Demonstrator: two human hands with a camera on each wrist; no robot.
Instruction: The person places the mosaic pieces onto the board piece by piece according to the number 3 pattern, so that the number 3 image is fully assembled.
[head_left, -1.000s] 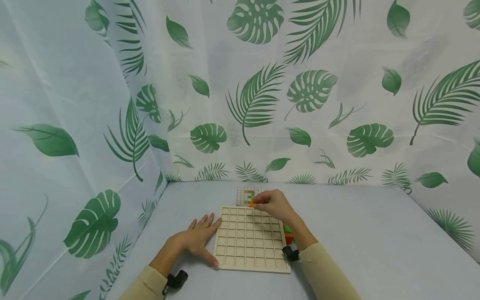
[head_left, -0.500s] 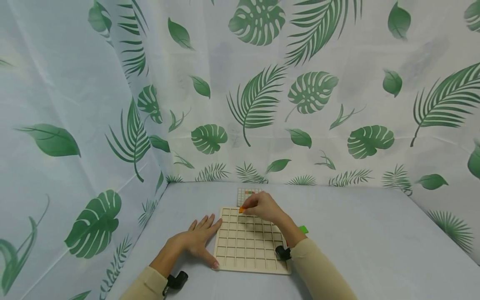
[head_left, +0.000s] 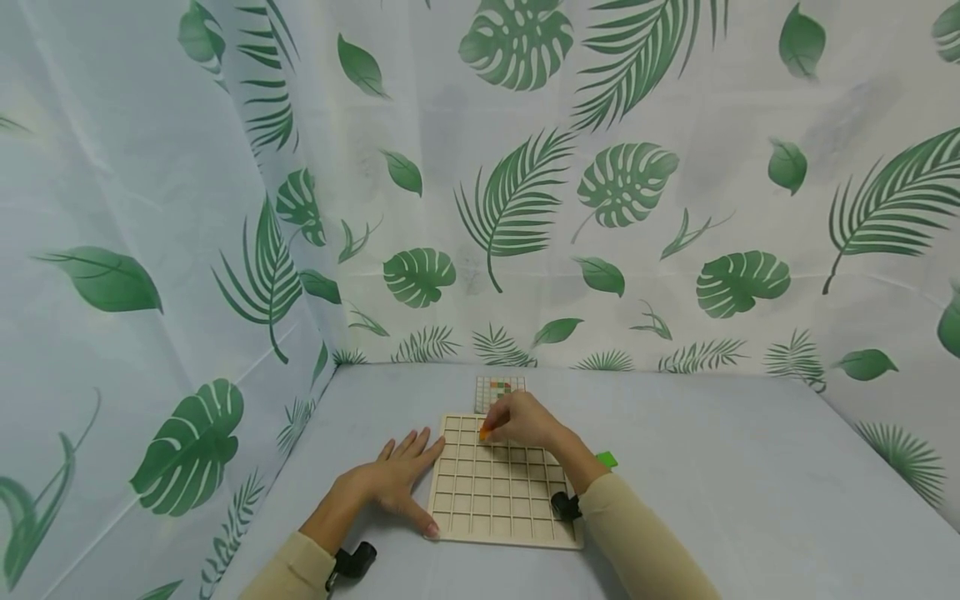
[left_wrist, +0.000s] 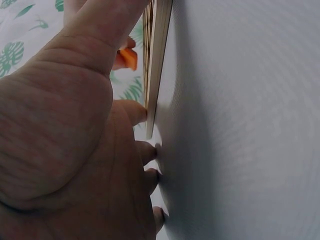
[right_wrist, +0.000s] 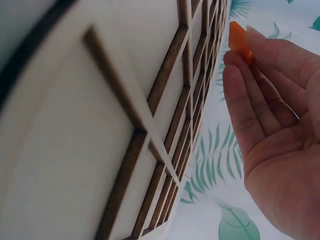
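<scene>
A pale wooden grid board (head_left: 491, 500) lies on the table, divided into square cells by raised strips. My right hand (head_left: 521, 419) is over its far part and pinches an orange tile (right_wrist: 239, 41) between thumb and fingertips. In the right wrist view the tile stands tilted, close above the cells. My left hand (head_left: 393, 477) rests with spread fingers at the board's left edge, thumb at the near left corner and index fingertip at the side. The left wrist view shows the left palm (left_wrist: 75, 145) beside the board's edge (left_wrist: 159, 60).
Behind the board lies a small pattern card (head_left: 484, 392) printed with a grid and coloured squares, partly covered by the right hand. A green tile (head_left: 607, 459) shows to the right, beside the right forearm. Leaf-printed curtains (head_left: 510, 208) stand behind and left of the table.
My right hand has carried the orange tile left from near the board's far edge, then lower and nearer over the cells. The left hand has stayed in place.
</scene>
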